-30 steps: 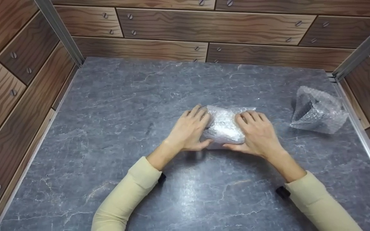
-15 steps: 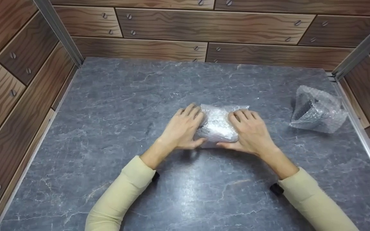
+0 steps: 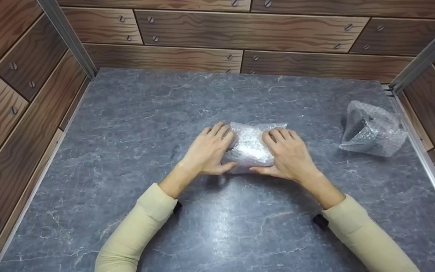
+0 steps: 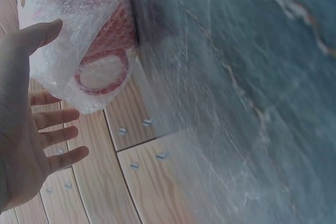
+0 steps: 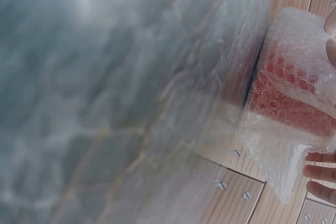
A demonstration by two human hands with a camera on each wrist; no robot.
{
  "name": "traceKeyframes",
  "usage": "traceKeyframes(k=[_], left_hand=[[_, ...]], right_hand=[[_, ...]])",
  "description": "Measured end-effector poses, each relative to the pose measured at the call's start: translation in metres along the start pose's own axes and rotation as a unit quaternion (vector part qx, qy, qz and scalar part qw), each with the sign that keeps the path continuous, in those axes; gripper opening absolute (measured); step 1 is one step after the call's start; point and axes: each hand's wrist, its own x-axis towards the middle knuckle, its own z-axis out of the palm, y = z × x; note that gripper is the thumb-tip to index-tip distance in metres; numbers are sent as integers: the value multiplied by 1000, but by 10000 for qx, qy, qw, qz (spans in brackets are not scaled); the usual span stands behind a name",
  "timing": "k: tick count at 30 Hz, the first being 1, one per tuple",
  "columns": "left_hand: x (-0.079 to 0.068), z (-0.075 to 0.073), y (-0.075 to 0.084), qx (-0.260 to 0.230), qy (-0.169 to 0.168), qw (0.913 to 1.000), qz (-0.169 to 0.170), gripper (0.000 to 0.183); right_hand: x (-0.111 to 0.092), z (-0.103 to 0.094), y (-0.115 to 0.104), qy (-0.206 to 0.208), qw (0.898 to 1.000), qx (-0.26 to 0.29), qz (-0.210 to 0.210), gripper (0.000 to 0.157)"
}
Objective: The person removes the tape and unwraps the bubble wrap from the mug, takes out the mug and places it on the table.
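Observation:
A bubble-wrapped bundle lies on the grey marbled table between both hands. Through the wrap, the left wrist view shows something red with a red ring around a pale round end; its kind cannot be told. My left hand holds the bundle's left end, thumb on the near side and fingers on the far side. At the other end my right hand grips it likewise, thumb along the near edge. Red also shows through the bubble wrap in the right wrist view, where a loose flap hangs off the end.
A second bubble-wrapped piece, with something dark inside, lies near the table's right edge. Wood-patterned walls close off the back and sides, and a metal rail runs along the right edge.
Both hands and the bundle between them have slid left across the table. The hold looks the same. The other wrapped piece has stayed where it was.

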Motion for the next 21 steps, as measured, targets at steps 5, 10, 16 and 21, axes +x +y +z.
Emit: traceKeyframes(k=[5,10,16,21], left_hand=[[-2,-2,-4,26,-43,10000,26,85],[-2,-3,-5,-5,-112,9999,-14,90],[2,-5,-4,-97,-270,9996,-37,96],[5,-5,-3,-103,-357,9993,56,101]], right_hand=[[3,0,-3,17,10000,16,-6,102],[3,-1,-3,-52,9999,122,69,102],[1,-3,-3,-220,9993,249,172,103],[-2,-8,-1,-403,9985,325,194,105]])
